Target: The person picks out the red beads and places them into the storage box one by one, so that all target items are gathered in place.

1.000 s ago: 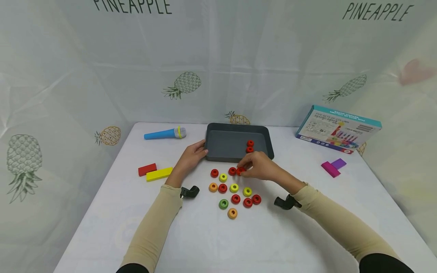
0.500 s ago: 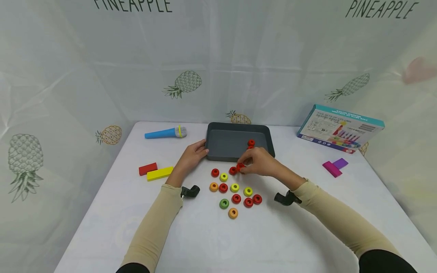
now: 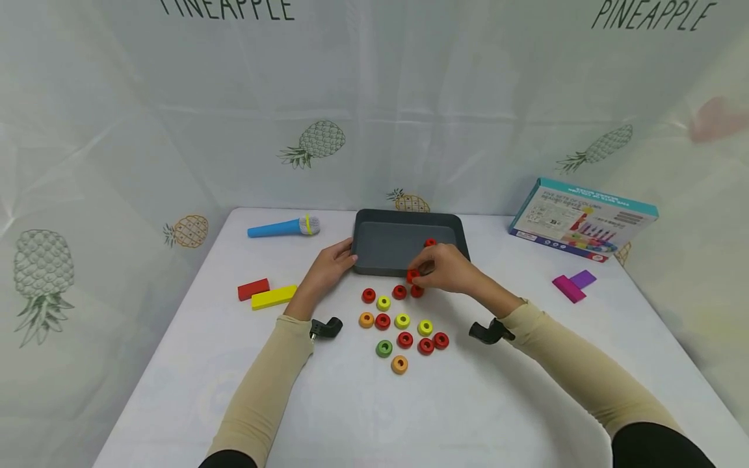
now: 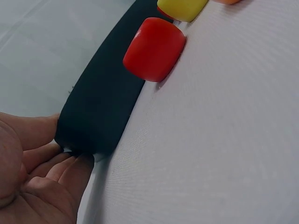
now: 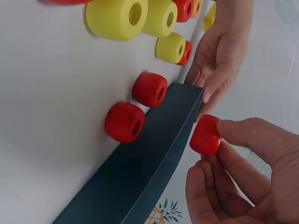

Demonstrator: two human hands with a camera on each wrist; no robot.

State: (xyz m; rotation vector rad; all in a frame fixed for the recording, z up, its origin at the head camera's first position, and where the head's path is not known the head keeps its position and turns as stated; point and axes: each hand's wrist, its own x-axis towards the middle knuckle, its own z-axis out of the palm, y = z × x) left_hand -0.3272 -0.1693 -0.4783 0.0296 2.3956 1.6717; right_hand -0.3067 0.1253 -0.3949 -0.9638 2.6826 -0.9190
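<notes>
My right hand (image 3: 446, 268) pinches a red bead (image 5: 206, 135) between thumb and fingertips, raised at the front rim of the dark grey tray (image 3: 386, 242). My left hand (image 3: 326, 270) grips the tray's front left corner, thumb on one side and fingers on the other. One red bead (image 3: 430, 242) shows inside the tray; my right hand covers part of the tray there. Just below the held bead, two red beads (image 3: 399, 292) lie on the table. Several more red, yellow (image 3: 402, 321), orange (image 3: 400, 364) and green (image 3: 383, 349) beads are scattered nearer to me.
A blue toy microphone (image 3: 283, 227) lies left of the tray. Red (image 3: 253, 290) and yellow (image 3: 274, 298) blocks lie by my left forearm. At right are a magenta block (image 3: 568, 289), a purple block (image 3: 583, 279) and a picture-printed box (image 3: 585, 220).
My right hand has lifted the red bead off the table and carried it slightly forward to the tray's front rim. The left hand has kept its place on the tray corner.
</notes>
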